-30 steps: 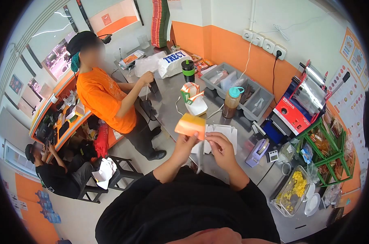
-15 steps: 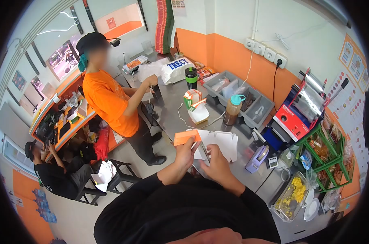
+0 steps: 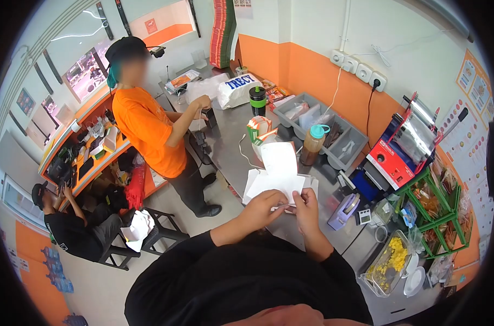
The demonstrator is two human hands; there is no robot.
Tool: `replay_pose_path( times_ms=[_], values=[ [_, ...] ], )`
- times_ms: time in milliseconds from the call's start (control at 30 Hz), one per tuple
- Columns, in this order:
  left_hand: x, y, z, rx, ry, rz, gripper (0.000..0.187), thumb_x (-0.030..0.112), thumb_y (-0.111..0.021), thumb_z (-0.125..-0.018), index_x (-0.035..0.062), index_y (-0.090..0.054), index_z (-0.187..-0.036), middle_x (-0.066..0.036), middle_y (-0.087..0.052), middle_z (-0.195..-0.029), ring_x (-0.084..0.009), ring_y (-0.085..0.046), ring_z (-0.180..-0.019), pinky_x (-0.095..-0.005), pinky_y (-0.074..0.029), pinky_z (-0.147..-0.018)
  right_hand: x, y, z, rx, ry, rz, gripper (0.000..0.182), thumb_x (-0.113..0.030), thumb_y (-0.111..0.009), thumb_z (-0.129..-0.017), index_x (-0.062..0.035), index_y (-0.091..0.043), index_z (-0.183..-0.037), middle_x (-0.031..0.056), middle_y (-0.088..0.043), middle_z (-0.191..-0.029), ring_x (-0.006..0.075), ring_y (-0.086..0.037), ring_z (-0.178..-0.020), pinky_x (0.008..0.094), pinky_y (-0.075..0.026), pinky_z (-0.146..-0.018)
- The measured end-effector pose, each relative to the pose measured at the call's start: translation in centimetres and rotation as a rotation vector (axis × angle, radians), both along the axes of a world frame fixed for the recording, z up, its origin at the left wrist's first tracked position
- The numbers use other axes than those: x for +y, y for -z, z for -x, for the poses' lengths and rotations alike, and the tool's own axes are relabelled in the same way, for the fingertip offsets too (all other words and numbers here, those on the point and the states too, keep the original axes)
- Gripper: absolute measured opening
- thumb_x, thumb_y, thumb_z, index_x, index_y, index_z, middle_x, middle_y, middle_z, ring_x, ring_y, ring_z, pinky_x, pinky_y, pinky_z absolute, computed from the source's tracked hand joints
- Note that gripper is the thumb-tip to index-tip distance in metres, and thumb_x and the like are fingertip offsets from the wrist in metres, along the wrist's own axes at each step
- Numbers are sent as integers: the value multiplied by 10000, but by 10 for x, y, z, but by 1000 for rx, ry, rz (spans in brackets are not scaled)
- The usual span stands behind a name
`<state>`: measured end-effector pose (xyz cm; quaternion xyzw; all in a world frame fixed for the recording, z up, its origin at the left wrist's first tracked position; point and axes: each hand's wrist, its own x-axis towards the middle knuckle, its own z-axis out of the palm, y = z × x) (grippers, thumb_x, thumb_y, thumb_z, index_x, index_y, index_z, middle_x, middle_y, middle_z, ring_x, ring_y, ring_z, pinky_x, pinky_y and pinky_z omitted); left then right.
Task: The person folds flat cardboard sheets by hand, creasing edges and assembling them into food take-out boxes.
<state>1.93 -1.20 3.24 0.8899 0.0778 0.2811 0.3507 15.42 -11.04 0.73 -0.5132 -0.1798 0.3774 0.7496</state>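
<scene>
A white cardboard box blank stands partly unfolded in front of me, its plain inner face toward me. My left hand pinches its near edge with closed fingers. Close beside it, my right hand is closed on the same edge, thumb up. Part of another pale card piece lies on the steel table under the blank, mostly covered. Just beyond the blank are orange, green and white printed cartons. A brown bottle with a turquoise lid stands to the right of them.
A grey divided bin and a red sealing machine line the wall. At right are a purple tape dispenser, green baskets and a tray of yellow food. A person in orange stands at left; another sits.
The orange outer side of the card has turned out of sight, and the white inside now faces me, spread open. Both hands have come together at its near edge.
</scene>
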Motion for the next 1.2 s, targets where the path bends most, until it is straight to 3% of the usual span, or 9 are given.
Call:
replay_pose_path(
  times_ms=[333, 433, 533, 600, 800, 933, 1000, 1133, 1200],
  values=[
    [-3, 2, -1, -75, -205, 32, 93, 43, -696, -848, -1, -692, -929, -98, -700, -930, -194, -684, -872, -306, -541, -744, 3, 17, -2, -116, 74, -128, 136, -67, -599, -951, 10, -496, -904, 82, -586, -892, 142, -638, -822, 311, -615, -732],
    [-5, 2, -3, -23, -301, 326, 88, 83, -699, -871, 4, -684, -907, -93, -697, -853, -146, -663, -820, -290, -521, -702, 5, 17, 4, -235, 122, -158, 127, -63, -602, -948, 16, -512, -905, 104, -622, -931, 132, -645, -827, 296, -607, -721],
    [-4, 6, -3, 81, -308, 514, 119, 122, -687, -896, 5, -673, -881, -77, -685, -862, -117, -622, -770, -276, -497, -684, 3, 13, 6, -521, 230, -112, 102, -29, -628, -916, 17, -538, -911, 155, -658, -963, 186, -674, -802, 295, -585, -691],
    [-1, 17, -6, -72, -272, 567, 145, 137, -674, -910, 2, -657, -862, -44, -647, -834, -98, -570, -755, -243, -464, -696, -1, 9, 2, -1183, 310, -121, 113, 16, -664, -853, 8, -565, -907, 183, -674, -997, 276, -687, -785, 313, -555, -668],
    [0, 24, -6, -118, -262, 407, 151, 120, -676, -905, -12, -641, -843, -69, -614, -830, -105, -581, -731, -239, -475, -688, -3, -24, 6, -1543, 237, -176, 144, 38, -703, -777, -9, -588, -852, 172, -686, -986, 327, -678, -800, 359, -544, -673],
    [-1, 36, -8, -138, -275, 579, 127, 116, -660, -920, -5, -650, -884, -48, -632, -826, -98, -581, -739, -237, -473, -695, 5, -6, 7, -1303, 244, -202, 124, 35, -699, -795, 2, -610, -875, 164, -684, -984, 289, -680, -822, 333, -565, -691],
    [3, 37, -8, -104, -218, 871, 121, 117, -654, -929, -3, -657, -922, -31, -653, -831, -81, -582, -763, -234, -481, -710, 5, 5, 10, -813, 129, -107, 89, 22, -679, -836, 10, -632, -910, 143, -680, -988, 217, -675, -840, 287, -577, -718],
    [1, 37, -8, -126, -176, 975, 133, 121, -658, -930, -12, -662, -923, -26, -667, -841, -71, -587, -779, -228, -487, -728, 2, 0, 6, -652, 41, -60, 52, 10, -655, -870, 20, -638, -918, 126, -655, -1028, 164, -653, -892, 257, -577, -742],
    [2, 37, -7, -86, -134, 1049, 143, 145, -647, -940, 3, -655, -930, -20, -660, -885, -79, -596, -830, -237, -497, -799, 4, 1, 7, -663, 61, -137, 41, 16, -636, -888, 13, -641, -929, 84, -601, -1078, 103, -617, -869, 197, -518, -593]
  ],
)
